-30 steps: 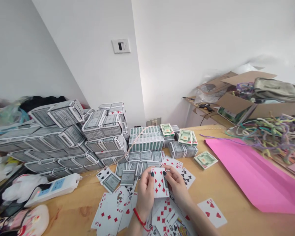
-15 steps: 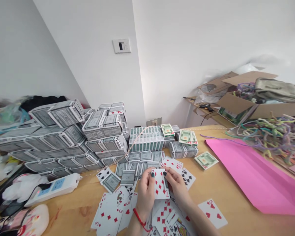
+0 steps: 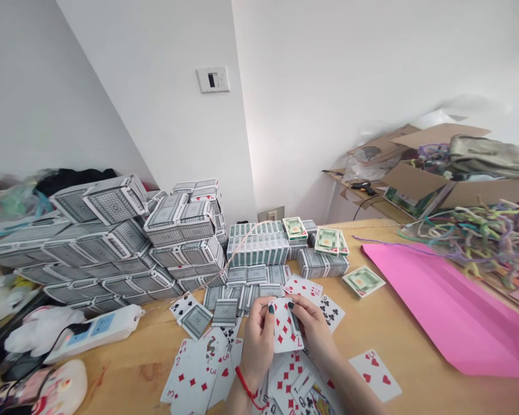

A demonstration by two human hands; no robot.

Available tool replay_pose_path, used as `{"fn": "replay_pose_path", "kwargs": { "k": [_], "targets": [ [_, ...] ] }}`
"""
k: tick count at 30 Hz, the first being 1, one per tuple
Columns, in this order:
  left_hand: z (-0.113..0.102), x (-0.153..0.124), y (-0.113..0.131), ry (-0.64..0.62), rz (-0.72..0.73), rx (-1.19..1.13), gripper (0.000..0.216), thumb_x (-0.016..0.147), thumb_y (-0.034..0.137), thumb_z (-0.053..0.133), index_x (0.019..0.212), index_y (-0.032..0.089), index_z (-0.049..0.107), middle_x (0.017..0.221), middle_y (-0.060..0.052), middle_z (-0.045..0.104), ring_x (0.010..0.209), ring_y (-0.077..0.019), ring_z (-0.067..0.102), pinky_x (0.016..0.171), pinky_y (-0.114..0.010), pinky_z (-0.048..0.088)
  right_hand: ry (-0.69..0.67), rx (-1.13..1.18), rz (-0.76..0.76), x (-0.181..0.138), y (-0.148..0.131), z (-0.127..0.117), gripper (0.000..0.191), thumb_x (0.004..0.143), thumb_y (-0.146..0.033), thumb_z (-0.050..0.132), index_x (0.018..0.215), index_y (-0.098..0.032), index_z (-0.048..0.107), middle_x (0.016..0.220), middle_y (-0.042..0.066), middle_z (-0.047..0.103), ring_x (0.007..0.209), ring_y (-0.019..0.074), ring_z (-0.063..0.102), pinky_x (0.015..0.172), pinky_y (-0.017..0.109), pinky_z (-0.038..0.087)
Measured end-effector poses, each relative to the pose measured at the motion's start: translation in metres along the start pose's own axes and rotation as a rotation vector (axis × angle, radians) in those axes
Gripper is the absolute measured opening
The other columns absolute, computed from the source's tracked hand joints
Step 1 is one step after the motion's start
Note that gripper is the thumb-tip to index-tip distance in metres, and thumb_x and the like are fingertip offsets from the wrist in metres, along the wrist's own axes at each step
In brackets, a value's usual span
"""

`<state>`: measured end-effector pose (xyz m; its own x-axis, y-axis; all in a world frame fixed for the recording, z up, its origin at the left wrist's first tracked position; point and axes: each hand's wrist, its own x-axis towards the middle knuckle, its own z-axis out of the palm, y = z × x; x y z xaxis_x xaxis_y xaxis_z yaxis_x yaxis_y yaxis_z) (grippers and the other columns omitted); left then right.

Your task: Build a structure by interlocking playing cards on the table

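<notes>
Both hands hold a small stack of playing cards just above the wooden table, a seven of diamonds face up on top. My left hand, with a red string at its wrist, grips the stack's left edge. My right hand pinches the right edge, thumb on the card face. Loose face-up cards lie spread beneath and to the left of the hands. A five of hearts lies alone to the right.
Wrapped grey card packs are piled high at the left and boxed decks stand behind the hands. A pink paper sheet lies right, with coloured cords and cardboard boxes beyond. A white device lies at the left.
The held stack has tilted slightly and sits a little lower and to the right. Both hands keep their grip; nothing else moved.
</notes>
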<state>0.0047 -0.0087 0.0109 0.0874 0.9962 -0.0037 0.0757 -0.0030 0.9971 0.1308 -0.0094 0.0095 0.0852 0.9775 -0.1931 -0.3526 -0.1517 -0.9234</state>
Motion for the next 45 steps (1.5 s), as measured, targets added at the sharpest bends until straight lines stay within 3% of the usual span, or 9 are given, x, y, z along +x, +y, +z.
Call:
{"fn": "replay_pose_path", "kwargs": {
  "k": [6,11,17,23,27,30,34,39,45],
  "targets": [
    [0.002,0.000,0.001,0.017,-0.023,-0.023,0.022,0.081,0.037,0.045,0.093,0.019,0.053,0.059,0.003,0.050,0.048,-0.0098,0.040,0.045,-0.019,0.034,0.055,-0.002,-0.006,-0.001,0.001,0.001,0.019,0.066,-0.032,0.058,0.079,-0.019,0.063,0.061,-0.002,0.056,0.052,0.0132,0.045,0.048,0.023,0.034],
    [0.002,0.001,0.006,0.004,-0.137,-0.135,0.021,0.076,0.035,0.051,0.086,0.018,0.056,0.055,0.006,0.044,0.047,-0.0088,0.039,0.044,-0.018,0.033,0.041,0.009,0.036,-0.002,0.001,0.000,0.017,0.067,-0.030,0.055,0.079,-0.020,0.062,0.052,-0.004,0.047,0.044,0.0107,0.034,0.043,0.023,0.026],
    [0.000,0.004,0.006,-0.011,-0.167,-0.144,0.017,0.075,0.027,0.047,0.084,0.018,0.058,0.054,0.005,0.046,0.047,-0.0089,0.040,0.045,-0.018,0.033,0.061,-0.065,-0.009,-0.002,0.001,0.001,0.015,0.067,-0.030,0.052,0.076,-0.021,0.061,0.049,-0.005,0.044,0.043,0.0106,0.033,0.043,0.023,0.026],
    [-0.003,0.007,0.001,0.090,-0.038,-0.043,0.013,0.068,0.025,0.048,0.067,0.018,0.059,0.054,0.002,0.052,0.049,-0.0122,0.046,0.048,-0.022,0.036,0.044,-0.092,-0.057,-0.004,0.003,0.002,0.011,0.067,-0.027,0.055,0.068,-0.019,0.062,0.053,-0.003,0.045,0.047,0.0105,0.034,0.045,0.022,0.026],
    [-0.003,0.007,0.004,0.139,0.033,0.001,0.012,0.067,0.024,0.046,0.063,0.019,0.056,0.058,0.000,0.055,0.055,-0.0146,0.051,0.052,-0.023,0.038,-0.061,0.067,0.012,-0.006,0.003,0.003,0.016,0.069,-0.031,0.055,0.074,-0.018,0.063,0.053,-0.004,0.041,0.046,0.0096,0.032,0.044,0.021,0.025],
    [-0.002,0.004,0.009,0.109,0.080,0.036,0.011,0.068,0.021,0.044,0.063,0.019,0.054,0.061,0.000,0.054,0.056,-0.0141,0.049,0.053,-0.023,0.037,-0.051,0.163,0.108,-0.006,0.001,0.004,0.024,0.072,-0.039,0.052,0.074,-0.018,0.061,0.053,-0.004,0.040,0.046,0.0096,0.033,0.044,0.021,0.027],
    [-0.003,0.001,0.012,0.033,0.139,0.066,0.011,0.070,0.019,0.043,0.064,0.019,0.052,0.059,0.002,0.049,0.053,-0.0125,0.044,0.054,-0.022,0.036,-0.064,0.140,0.181,-0.006,0.001,0.004,0.027,0.069,-0.041,0.060,0.060,-0.018,0.050,0.053,-0.005,0.038,0.047,0.0087,0.032,0.045,0.021,0.029],
    [-0.004,0.001,0.007,0.014,0.142,0.072,0.009,0.070,0.019,0.042,0.067,0.019,0.051,0.058,0.003,0.047,0.052,-0.0119,0.041,0.052,-0.022,0.035,-0.185,0.015,0.101,-0.002,0.002,-0.003,0.037,0.069,-0.049,0.060,0.058,-0.019,0.041,0.053,-0.006,0.032,0.048,0.0078,0.026,0.045,0.020,0.025],
    [-0.003,0.004,0.009,-0.034,0.026,0.060,0.016,0.072,0.018,0.042,0.080,0.018,0.055,0.066,0.002,0.052,0.056,-0.0126,0.045,0.056,-0.023,0.037,-0.155,-0.287,-0.097,0.004,0.001,-0.007,0.043,0.074,-0.055,0.052,0.055,-0.019,0.038,0.053,-0.006,0.029,0.049,0.0087,0.024,0.045,0.022,0.022]
  ]
}}
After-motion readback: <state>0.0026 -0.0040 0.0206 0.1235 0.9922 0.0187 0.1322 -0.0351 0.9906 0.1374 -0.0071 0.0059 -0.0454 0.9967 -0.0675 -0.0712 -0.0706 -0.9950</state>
